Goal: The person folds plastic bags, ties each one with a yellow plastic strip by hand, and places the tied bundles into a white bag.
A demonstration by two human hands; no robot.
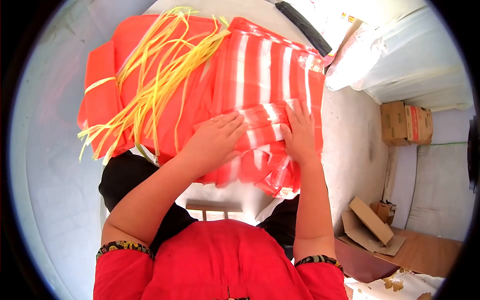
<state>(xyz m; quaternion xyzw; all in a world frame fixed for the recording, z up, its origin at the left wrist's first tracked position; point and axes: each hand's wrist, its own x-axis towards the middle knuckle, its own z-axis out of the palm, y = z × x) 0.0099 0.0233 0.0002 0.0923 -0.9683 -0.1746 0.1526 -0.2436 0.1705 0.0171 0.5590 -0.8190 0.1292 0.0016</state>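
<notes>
Red-and-white striped plastic bags (262,65) lie in a flat stack in front of me, with a folded part across their lower half. My left hand (216,137) rests on the left end of that fold, fingers stretched out and pointing right. On the fold's right end lies my right hand (300,131), its fingers spread and pointing away from me. Plain red bags (100,75) sit at the left, one bundle tied with a yellow strip. A loose bunch of yellow strips (165,82) lies across the red bags.
A dark roll (304,27) lies beyond the stack at the back right, near white plastic packaging (357,55). Farther right stands a cardboard box (395,124). Flattened cardboard (370,222) rests on a brown wooden surface (430,252) at the lower right.
</notes>
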